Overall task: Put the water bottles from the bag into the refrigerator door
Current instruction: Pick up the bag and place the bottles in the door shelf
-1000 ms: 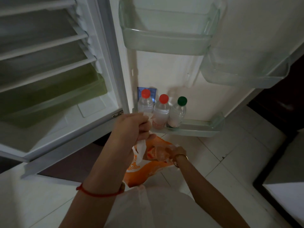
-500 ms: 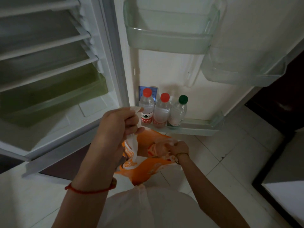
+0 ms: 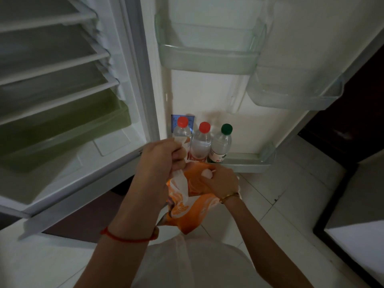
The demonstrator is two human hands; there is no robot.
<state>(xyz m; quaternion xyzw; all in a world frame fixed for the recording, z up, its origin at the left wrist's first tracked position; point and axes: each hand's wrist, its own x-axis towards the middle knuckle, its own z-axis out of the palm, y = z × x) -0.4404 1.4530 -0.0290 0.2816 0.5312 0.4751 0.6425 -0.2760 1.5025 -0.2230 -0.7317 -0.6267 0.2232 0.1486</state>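
Observation:
An orange and white plastic bag (image 3: pixel 187 213) hangs in front of the open refrigerator. My left hand (image 3: pixel 162 156) is shut on its white handles and holds it up. My right hand (image 3: pixel 223 179) is at the bag's mouth, closed around a water bottle whose white cap (image 3: pixel 206 174) pokes out above my fingers; the bottle's body is hidden. Three water bottles stand side by side at the left of the door's bottom shelf (image 3: pixel 249 163): two with red caps (image 3: pixel 182 122) (image 3: pixel 204 127) and one with a green cap (image 3: pixel 226 128).
Two door shelves, upper (image 3: pixel 207 59) and middle right (image 3: pixel 295 96), hold nothing. To the left, the refrigerator interior shows wire shelves and a green drawer (image 3: pixel 62 129). White tiled floor lies below, with dark furniture (image 3: pixel 353 125) at the right.
My right hand has come up toward the bag's mouth, and a white bottle cap now shows above it. My left hand keeps hold of the handles, slightly higher.

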